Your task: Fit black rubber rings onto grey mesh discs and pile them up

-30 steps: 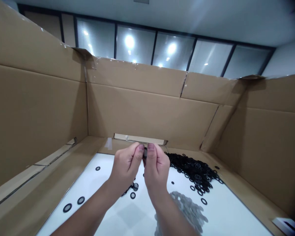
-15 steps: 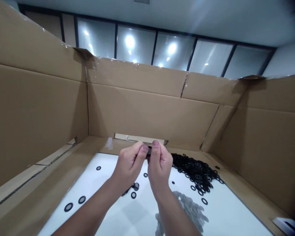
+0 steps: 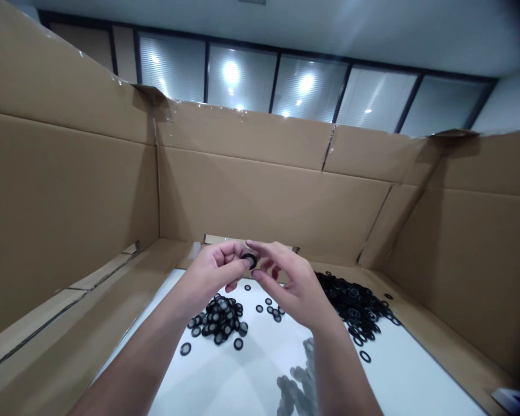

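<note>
My left hand (image 3: 216, 270) pinches a small black ring (image 3: 249, 259) between thumb and forefinger, held up above the white surface. My right hand (image 3: 292, 284) is just to its right with fingers spread apart, its fingertips close to the ring. Below the hands lies a small cluster of black rings with grey centres (image 3: 219, 322). A large heap of plain black rings (image 3: 354, 303) lies to the right, and a pile of grey discs (image 3: 297, 387) sits near my right forearm.
A tall cardboard box (image 3: 264, 196) walls in the white surface (image 3: 242, 381) on the left, back and right. A few loose rings (image 3: 272, 309) are scattered in the middle. Ceiling lights and glass panels show above the box.
My right hand has let go and spread its fingers; the ring stays in my left pinch. The view has shifted, bringing the cluster of filled rings into sight below the hands.
</note>
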A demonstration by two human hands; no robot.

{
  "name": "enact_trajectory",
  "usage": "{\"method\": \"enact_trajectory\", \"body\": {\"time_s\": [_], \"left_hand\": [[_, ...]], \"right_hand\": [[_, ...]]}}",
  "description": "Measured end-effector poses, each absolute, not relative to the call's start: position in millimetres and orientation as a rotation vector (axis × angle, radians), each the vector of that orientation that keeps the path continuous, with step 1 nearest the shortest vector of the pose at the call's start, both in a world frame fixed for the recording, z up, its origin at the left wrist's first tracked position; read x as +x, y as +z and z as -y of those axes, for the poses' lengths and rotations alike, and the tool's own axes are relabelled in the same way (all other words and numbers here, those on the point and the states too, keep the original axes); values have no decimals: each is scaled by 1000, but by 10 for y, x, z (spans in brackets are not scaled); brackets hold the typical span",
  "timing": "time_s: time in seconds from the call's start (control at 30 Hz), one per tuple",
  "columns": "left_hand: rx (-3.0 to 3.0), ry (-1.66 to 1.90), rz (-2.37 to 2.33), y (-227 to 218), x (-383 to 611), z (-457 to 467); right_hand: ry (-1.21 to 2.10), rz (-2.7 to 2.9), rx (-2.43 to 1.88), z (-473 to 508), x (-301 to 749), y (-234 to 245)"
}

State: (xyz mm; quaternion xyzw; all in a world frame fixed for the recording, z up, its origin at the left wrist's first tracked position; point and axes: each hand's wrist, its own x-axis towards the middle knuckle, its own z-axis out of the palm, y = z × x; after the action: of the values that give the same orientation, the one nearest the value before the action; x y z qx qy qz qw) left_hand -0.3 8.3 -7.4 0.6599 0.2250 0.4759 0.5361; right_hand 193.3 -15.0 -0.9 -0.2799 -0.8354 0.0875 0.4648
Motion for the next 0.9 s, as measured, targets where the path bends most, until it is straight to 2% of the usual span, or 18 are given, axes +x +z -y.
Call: {"method": "enact_trajectory", "body": {"time_s": [0.67, 0.9], "left_hand": [[1463, 1068, -494, -63, 54, -103], [1485, 1067, -485, -58, 31, -108]], "right_hand": [[-81, 1918, -772, 131, 1837, -42], [-50, 2006, -722, 124, 1880, -48]]}}
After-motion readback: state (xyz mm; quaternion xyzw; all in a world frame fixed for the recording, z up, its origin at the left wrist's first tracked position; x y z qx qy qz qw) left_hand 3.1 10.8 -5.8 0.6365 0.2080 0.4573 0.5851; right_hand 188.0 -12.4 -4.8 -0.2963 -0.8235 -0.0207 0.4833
